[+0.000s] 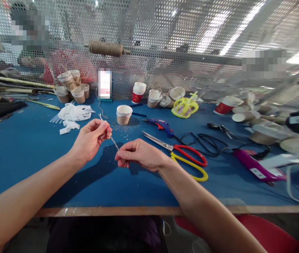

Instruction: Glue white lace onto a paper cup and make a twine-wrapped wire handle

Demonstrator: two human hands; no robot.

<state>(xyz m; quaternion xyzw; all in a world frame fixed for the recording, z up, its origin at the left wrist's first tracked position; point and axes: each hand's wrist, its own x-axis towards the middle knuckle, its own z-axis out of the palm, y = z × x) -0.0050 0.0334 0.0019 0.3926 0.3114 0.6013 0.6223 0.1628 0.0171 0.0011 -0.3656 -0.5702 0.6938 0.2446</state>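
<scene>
A short length of twisted twine (114,142) runs slantwise between my two hands above the blue table. My left hand (93,135) pinches its upper end between thumb and fingers, and a loose tip sticks up past them. Lower and to the right, my right hand (136,154) pinches the other end. Just beyond the hands stands a small paper cup (124,115) with brown wrapping round its lower part and a white rim. Large scissors (173,147) with red and yellow handles lie partly open by my right forearm.
A twine spool (106,48) hangs on the perforated metal screen. White gloves (75,113), small wrapped baskets (70,86) and a phone (105,84) are at the back left. A blue glue gun (160,125), yellow crown-shaped piece (184,106) and purple power strip (257,165) lie rightward.
</scene>
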